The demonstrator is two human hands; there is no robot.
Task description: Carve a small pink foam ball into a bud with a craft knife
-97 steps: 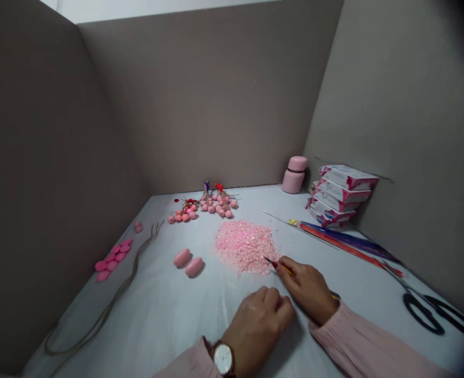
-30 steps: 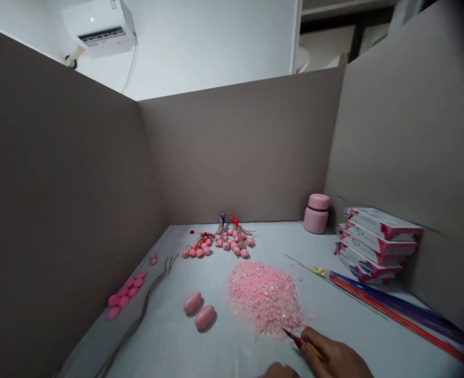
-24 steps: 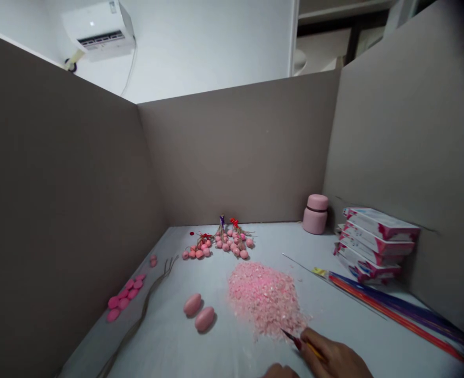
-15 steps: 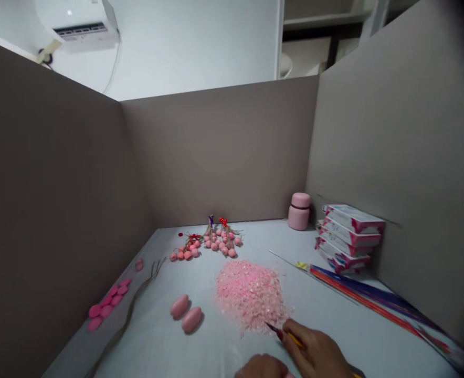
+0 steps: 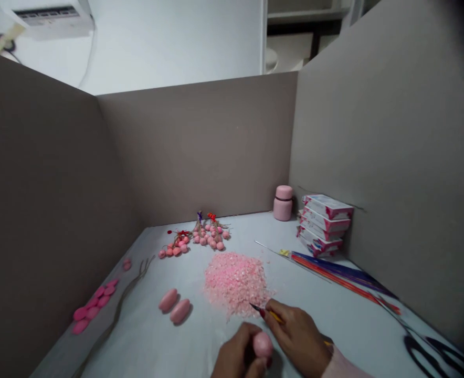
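At the bottom of the view, my left hand [image 5: 235,353] is closed around a smooth pink ball [image 5: 262,344]. My right hand [image 5: 298,331] grips a craft knife [image 5: 274,316] with a yellow handle, its dark pointed blade aimed left, just above the ball and apart from it. Behind the blade lies a broad heap of pink shavings [image 5: 238,283]. Two pink egg-shaped pieces [image 5: 180,311] rest on the table to the left of my hands. The fingertips under the ball are partly hidden.
Flat pink pieces [image 5: 92,310] and long twine [image 5: 117,310] lie at left. Tied bunches of pink balls [image 5: 211,236] sit at the back. A pink jar [image 5: 283,203], stacked boxes [image 5: 326,223], red and purple strips [image 5: 334,275] and scissors [image 5: 421,344] are at right. Grey panels [image 5: 200,152] surround the table.
The view has shifted, so the table's things appear further left. My left hand has come up into view, showing the pink ball. My right hand still holds the craft knife.
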